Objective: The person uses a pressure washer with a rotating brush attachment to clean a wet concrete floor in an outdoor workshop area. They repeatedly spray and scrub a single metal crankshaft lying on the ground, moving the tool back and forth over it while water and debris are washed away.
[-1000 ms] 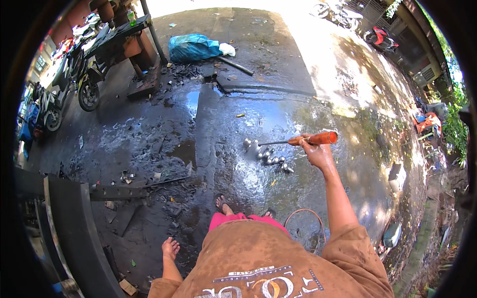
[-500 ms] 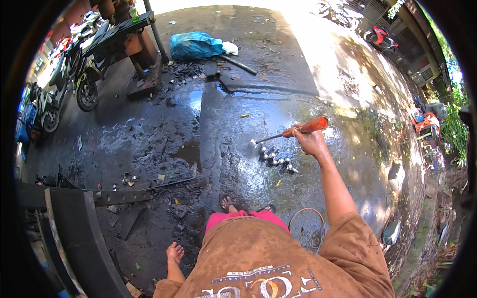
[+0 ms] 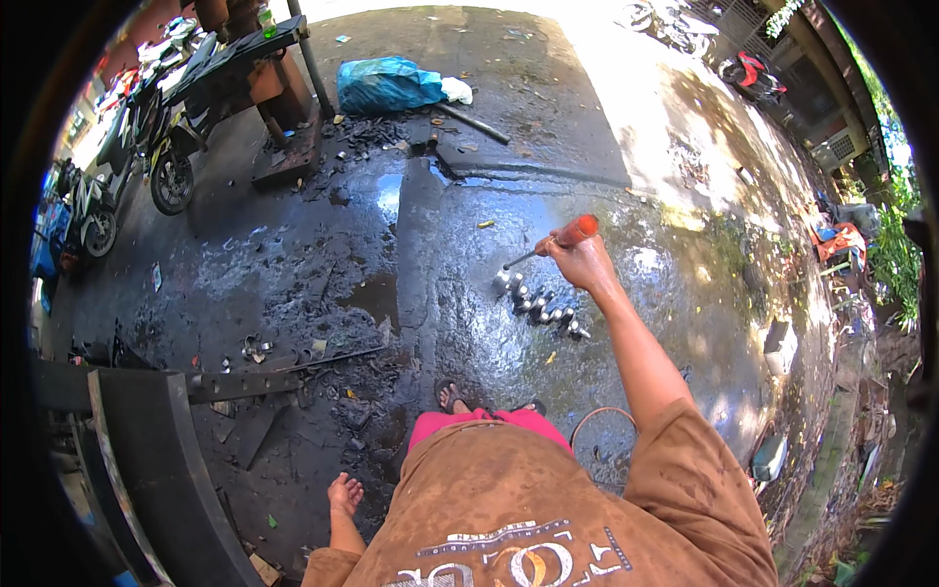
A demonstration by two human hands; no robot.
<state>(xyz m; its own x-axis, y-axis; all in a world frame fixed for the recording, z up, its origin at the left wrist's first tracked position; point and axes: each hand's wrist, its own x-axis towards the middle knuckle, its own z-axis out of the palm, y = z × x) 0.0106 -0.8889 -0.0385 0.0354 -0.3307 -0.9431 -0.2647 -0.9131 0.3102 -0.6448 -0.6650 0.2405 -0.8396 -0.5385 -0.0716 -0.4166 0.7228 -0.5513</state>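
My right hand [image 3: 585, 260] is wrapped round an orange, bottle-shaped tool [image 3: 575, 230] with a thin dark rod at its front. That rod's tip reaches the far-left end of a shiny metal crankshaft [image 3: 538, 308], which lies slantwise on the wet ground. Whether the tip touches the metal I cannot tell. Low at my left side, my left hand [image 3: 344, 493] hangs away from the crankshaft, holding nothing, its fingers loosely apart.
A thin reddish hose [image 3: 604, 411] loops beside my right foot. Dark metal beams [image 3: 156, 440] stand at near left. Further off lie a blue sack [image 3: 389, 84] and a pipe [image 3: 473, 123]. Motorbikes [image 3: 172, 182] stand at far left. A white box-like object [image 3: 780, 348] is at right.
My right hand and the orange tool have moved left and slightly away from me. The tool's butt end has swung left. My left hand has barely moved.
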